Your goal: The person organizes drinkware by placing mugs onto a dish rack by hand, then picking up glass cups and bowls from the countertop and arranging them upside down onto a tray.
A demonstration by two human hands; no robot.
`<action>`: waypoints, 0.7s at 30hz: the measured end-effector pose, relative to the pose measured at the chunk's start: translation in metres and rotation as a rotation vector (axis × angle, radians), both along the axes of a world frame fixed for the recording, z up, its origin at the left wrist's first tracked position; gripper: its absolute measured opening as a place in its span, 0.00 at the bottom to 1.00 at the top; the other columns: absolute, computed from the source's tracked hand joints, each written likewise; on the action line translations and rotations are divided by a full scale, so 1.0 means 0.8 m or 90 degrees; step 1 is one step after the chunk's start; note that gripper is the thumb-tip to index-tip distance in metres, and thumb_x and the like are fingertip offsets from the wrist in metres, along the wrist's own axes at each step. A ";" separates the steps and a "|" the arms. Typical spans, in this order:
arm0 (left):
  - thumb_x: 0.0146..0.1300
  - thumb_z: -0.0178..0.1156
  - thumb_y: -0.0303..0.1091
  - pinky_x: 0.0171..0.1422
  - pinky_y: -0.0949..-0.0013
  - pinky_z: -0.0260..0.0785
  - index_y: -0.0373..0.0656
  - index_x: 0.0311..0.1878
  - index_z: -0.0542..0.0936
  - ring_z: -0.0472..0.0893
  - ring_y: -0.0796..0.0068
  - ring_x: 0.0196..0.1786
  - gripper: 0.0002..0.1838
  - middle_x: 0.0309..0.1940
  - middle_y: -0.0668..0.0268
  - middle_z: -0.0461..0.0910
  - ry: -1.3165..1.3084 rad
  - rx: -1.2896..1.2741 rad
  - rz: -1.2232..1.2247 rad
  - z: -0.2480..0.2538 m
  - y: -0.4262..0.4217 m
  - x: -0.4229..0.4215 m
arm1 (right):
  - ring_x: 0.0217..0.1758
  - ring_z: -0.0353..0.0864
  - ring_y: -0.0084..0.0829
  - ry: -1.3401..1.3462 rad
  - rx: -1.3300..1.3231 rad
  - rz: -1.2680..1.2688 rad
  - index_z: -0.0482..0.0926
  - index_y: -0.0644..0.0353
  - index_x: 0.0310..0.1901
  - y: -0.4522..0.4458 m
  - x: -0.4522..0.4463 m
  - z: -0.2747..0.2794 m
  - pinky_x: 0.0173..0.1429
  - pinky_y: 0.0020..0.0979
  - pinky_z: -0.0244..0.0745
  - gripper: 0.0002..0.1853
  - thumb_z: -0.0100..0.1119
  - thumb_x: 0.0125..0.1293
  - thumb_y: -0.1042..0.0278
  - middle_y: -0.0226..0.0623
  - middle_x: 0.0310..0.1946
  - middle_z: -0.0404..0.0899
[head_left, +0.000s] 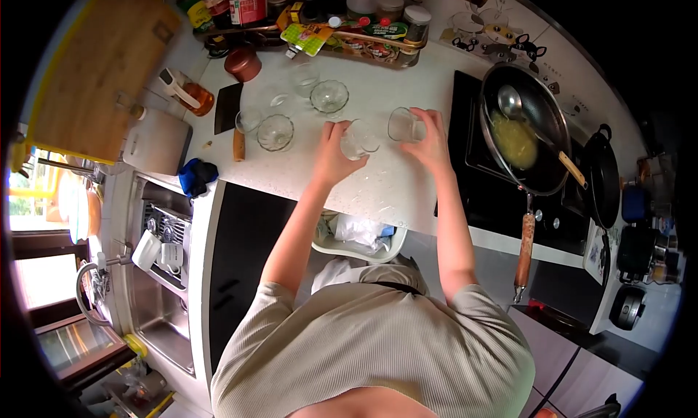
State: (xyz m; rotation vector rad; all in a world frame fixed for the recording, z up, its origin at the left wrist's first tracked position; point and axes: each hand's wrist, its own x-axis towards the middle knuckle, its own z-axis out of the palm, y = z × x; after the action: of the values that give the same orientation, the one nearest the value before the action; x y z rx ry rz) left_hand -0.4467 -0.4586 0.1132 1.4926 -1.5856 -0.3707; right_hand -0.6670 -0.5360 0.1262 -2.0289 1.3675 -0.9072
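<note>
My left hand [335, 158] curves around a clear glass bowl [361, 140] at the middle of the white counter. To its right, my right hand [432, 147] has its thumb and fingers closed around a clear drinking glass [401, 125]. Both are see-through, and I cannot tell whether they rest on the counter. Beyond my left hand stands a scalloped glass bowl [329, 96], with another glass bowl [275, 133] farther left. More clear glassware [304, 74] sits behind them.
On the right, a wok [485, 138] holding yellowish liquid and a ladle [510, 101] sits on the black stove [463, 116]; its handle juts forward. A cleaver [238, 145] lies left. Bottles and jars [371, 31] line the back. The sink [163, 323] is lower left.
</note>
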 end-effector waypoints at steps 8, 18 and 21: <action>0.37 0.68 0.29 0.51 0.60 0.72 0.42 0.51 0.76 0.71 0.58 0.54 0.31 0.47 0.61 0.71 -0.264 0.076 -0.048 0.044 -0.008 0.043 | 0.59 0.67 0.37 0.234 -0.161 0.088 0.75 0.48 0.55 0.003 0.012 0.022 0.61 0.37 0.69 0.36 0.66 0.39 0.82 0.35 0.51 0.66; 0.39 0.64 0.25 0.44 0.66 0.76 0.41 0.48 0.77 0.71 0.63 0.56 0.26 0.49 0.63 0.70 -0.688 0.097 -0.148 0.059 -0.034 0.035 | 0.58 0.67 0.38 0.338 -0.343 0.129 0.76 0.48 0.53 0.025 0.023 0.027 0.62 0.40 0.66 0.33 0.56 0.41 0.86 0.34 0.50 0.67; 0.39 0.64 0.24 0.43 0.67 0.76 0.41 0.48 0.77 0.71 0.63 0.55 0.26 0.49 0.63 0.70 -0.675 0.061 -0.127 0.064 -0.032 0.039 | 0.58 0.67 0.38 0.341 -0.362 0.105 0.76 0.47 0.53 0.035 0.024 0.031 0.63 0.41 0.65 0.32 0.55 0.42 0.86 0.34 0.49 0.68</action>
State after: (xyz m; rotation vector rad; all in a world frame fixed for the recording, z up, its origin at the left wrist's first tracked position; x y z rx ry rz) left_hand -0.4152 -0.4840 0.1644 1.7137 -2.5654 0.3227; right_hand -0.6479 -0.5079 0.1514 -2.9363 1.2541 -0.7639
